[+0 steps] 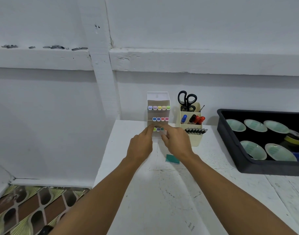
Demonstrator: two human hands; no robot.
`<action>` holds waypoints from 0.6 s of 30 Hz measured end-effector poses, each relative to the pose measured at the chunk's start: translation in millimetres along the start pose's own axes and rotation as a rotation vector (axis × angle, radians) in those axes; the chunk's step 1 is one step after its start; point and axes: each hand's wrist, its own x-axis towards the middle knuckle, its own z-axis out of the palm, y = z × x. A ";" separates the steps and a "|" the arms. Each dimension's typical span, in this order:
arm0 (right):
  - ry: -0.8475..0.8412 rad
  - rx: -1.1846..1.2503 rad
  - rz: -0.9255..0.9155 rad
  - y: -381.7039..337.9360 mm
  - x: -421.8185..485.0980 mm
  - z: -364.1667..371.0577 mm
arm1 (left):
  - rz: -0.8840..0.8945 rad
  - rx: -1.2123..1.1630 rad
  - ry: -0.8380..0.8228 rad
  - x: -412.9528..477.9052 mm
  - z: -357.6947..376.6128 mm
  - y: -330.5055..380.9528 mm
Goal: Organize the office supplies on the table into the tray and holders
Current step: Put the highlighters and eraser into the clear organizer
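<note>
My fingers hide most of the bottom tier of the white marker holder (158,99) at the back of the table (162,200); only three marker caps (158,129) show there. My left hand (142,145) and right hand (178,144) both curl in at that tier, but I cannot tell whether either grips a marker. The markers lie caps toward me, long axes running back toward the wall. The black tray (225,133) is cut off at right.
</note>
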 end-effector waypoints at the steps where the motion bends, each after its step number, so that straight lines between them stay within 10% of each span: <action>1: -0.012 0.020 0.016 5.4 -7.6 -1.2 | -0.009 -0.034 0.005 -5.3 2.4 -0.6; 18: -0.246 -0.083 0.388 78.0 -111.0 -18.3 | -0.042 -0.067 0.017 -88.8 37.3 6.1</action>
